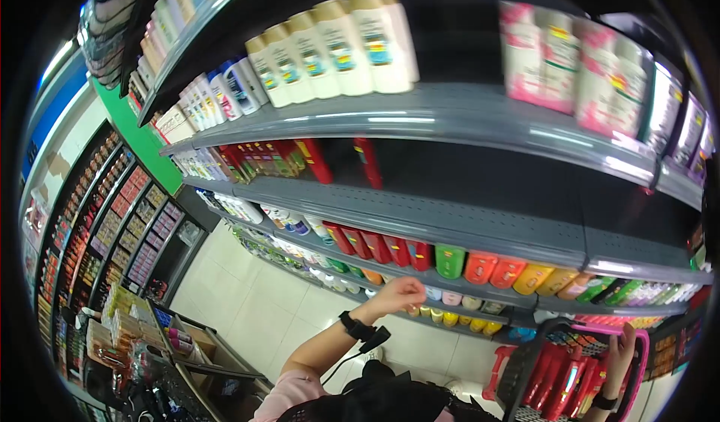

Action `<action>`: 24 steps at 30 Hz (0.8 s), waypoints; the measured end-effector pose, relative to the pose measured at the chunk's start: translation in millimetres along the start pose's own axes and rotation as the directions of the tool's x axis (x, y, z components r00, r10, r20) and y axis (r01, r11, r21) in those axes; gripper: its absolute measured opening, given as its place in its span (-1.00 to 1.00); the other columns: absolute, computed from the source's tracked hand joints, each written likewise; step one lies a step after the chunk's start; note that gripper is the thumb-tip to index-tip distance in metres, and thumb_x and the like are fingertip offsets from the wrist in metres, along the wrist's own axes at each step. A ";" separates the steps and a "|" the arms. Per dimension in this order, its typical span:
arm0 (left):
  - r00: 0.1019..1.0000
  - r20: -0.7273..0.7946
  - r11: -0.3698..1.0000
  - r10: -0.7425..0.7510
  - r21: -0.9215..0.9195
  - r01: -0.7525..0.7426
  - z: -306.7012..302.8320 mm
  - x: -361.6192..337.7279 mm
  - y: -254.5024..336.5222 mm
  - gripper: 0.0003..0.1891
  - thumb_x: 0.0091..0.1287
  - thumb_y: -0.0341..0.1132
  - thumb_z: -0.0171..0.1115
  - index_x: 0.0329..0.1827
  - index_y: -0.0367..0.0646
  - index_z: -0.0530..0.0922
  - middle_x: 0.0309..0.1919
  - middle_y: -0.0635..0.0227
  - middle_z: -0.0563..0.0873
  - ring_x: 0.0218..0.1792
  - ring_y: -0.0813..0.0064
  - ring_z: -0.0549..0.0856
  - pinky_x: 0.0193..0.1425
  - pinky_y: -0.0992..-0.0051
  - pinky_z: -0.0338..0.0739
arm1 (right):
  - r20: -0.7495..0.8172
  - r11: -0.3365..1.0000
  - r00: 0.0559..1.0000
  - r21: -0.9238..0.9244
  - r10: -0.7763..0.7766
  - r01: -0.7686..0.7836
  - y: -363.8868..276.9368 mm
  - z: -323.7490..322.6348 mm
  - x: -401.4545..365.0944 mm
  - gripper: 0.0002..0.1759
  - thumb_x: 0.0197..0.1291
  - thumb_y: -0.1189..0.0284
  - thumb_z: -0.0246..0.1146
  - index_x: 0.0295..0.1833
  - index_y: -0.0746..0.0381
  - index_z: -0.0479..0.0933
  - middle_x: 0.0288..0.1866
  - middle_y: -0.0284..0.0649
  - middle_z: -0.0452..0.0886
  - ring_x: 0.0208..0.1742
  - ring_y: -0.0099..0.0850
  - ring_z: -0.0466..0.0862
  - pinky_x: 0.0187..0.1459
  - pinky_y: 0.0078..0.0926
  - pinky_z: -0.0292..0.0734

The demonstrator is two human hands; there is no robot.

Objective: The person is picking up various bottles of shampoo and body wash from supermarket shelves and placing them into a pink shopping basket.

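My left hand (403, 294) is raised in front of the lower shelves, its fingers curled in loosely. Nothing shows in it, and a black band with a device (364, 330) is on that wrist. Behind the hand, shampoo-like bottles in red, green, orange and yellow line the shelf, among them a green bottle (450, 261). At lower right, my right hand (620, 347) lies over the side of a black shopping basket with a pink rim (643, 347). Its fingers stretch up beside the rim, and I see nothing gripped. Several red bottles or packs (559, 381) lie in the basket.
White bottles with gold caps (375, 43) and pink-and-white packs (541, 58) stand on the upper shelf (442, 114). A few red packs (367, 163) stand on the shelf below. Left are a stocked display rack (112, 212) and loaded boxes (191, 339), beside pale floor tiles (255, 302).
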State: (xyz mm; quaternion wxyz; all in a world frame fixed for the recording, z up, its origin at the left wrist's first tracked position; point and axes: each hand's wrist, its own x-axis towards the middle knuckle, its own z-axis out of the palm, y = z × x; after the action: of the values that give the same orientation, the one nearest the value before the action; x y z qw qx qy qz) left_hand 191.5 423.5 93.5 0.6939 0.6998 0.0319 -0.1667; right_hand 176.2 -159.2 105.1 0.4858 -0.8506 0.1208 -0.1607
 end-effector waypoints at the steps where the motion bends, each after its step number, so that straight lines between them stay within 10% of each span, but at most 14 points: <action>1: 1.000 -0.006 1.000 0.017 -0.002 -0.017 -26.2 -10.3 0.7 -0.83 0.28 -0.30 0.26 -0.19 -0.17 0.50 -0.35 0.42 0.64 -0.40 0.65 0.63 -0.35 0.64 0.56 | 0.072 0.997 0.994 0.022 -0.079 0.077 -35.8 29.2 -9.4 -0.45 0.19 0.53 0.19 0.31 0.31 0.27 0.26 -0.11 0.40 0.26 -0.29 0.41 0.23 -0.37 0.28; 6: 0.958 -0.250 0.986 0.140 -0.055 -0.159 -167.8 -55.7 -14.1 -0.83 0.27 -0.32 0.26 -0.20 -0.20 0.51 -0.42 0.41 0.65 -0.40 0.64 0.63 -0.36 0.63 0.54 | 0.380 0.945 0.865 0.152 -0.327 0.290 -229.0 195.4 -87.1 -0.48 -0.05 0.60 0.23 0.13 0.32 0.40 0.06 -0.15 0.54 0.12 -0.32 0.52 0.19 -0.34 0.36; 14: 0.778 -0.544 0.948 0.314 0.128 -0.293 -369.9 -99.4 -17.4 -0.82 0.22 -0.39 0.30 -0.20 -0.22 0.50 -0.43 0.40 0.64 -0.41 0.66 0.61 -0.37 0.65 0.50 | 0.726 0.778 0.280 0.578 -0.629 0.248 -421.2 513.5 -184.2 -0.35 0.12 0.47 0.33 0.30 0.28 0.23 0.24 -0.09 0.40 0.23 -0.33 0.46 0.23 -0.36 0.37; 21: 0.310 -0.597 0.669 0.740 0.702 -0.244 -473.2 -67.9 55.4 -0.53 0.06 -0.37 0.36 0.03 -0.30 0.41 -0.17 0.08 0.62 -0.16 0.20 0.64 -0.04 0.34 0.54 | 0.383 0.732 0.630 0.446 -0.676 0.514 -534.4 718.3 -163.1 -0.10 -0.03 0.23 0.40 0.34 0.36 0.12 0.23 0.21 0.32 0.20 0.04 0.42 0.22 -0.19 0.34; 24: 0.237 -0.521 0.566 0.820 0.800 -0.197 -495.2 -47.4 77.3 -0.42 0.05 -0.39 0.34 0.15 -0.31 0.32 -0.01 0.01 0.54 -0.01 0.12 0.57 0.08 0.29 0.47 | 0.166 0.705 0.707 0.390 -0.687 0.593 -561.1 773.6 -147.2 -0.09 -0.11 0.26 0.43 0.30 0.39 0.14 0.22 0.19 0.33 0.21 0.07 0.39 0.25 -0.21 0.31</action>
State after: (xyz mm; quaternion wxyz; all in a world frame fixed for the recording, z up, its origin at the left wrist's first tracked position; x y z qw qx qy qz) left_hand 261.7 915.7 171.7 0.3306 0.8155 0.0790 0.4685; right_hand 370.9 783.2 199.3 0.5367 -0.7659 -0.2873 -0.2070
